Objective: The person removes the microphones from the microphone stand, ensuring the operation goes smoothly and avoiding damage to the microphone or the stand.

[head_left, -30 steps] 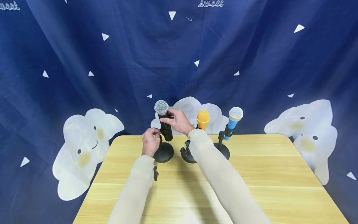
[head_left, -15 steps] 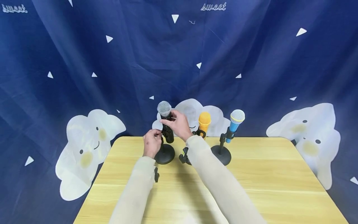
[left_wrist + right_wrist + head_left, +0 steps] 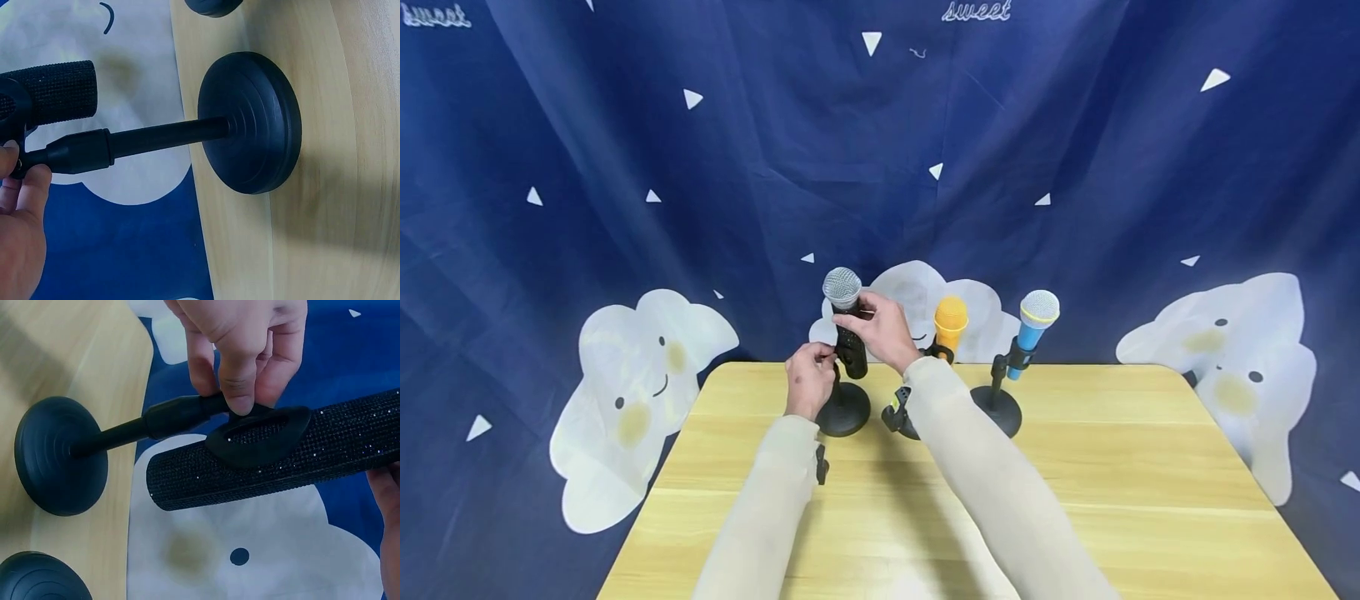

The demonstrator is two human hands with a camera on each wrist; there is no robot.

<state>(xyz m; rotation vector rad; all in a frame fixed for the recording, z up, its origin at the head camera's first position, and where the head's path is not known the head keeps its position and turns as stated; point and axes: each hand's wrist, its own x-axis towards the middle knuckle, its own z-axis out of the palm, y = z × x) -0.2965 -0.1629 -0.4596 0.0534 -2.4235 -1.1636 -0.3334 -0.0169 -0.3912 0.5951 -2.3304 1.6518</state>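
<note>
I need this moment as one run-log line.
left hand: pinches black stand near clip | right hand: holds black microphone | seating in clip: unclear | nearby: orange microphone, blue microphone

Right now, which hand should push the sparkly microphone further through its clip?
Probably the right hand: it grips the sparkly microphone, while the left hand pinches the stand near the clip.

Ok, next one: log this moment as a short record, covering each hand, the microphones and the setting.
Left hand: pinches the leftmost stand just below its clip
Right hand: holds the black microphone just below its silver head
Black microphone: tilted, passing through the clip
Yellow microphone: between the other two
Blue microphone: tilted, clipped in the rightmost stand
Surface: wooden table
Backdrop: dark blue curtain with clouds
</note>
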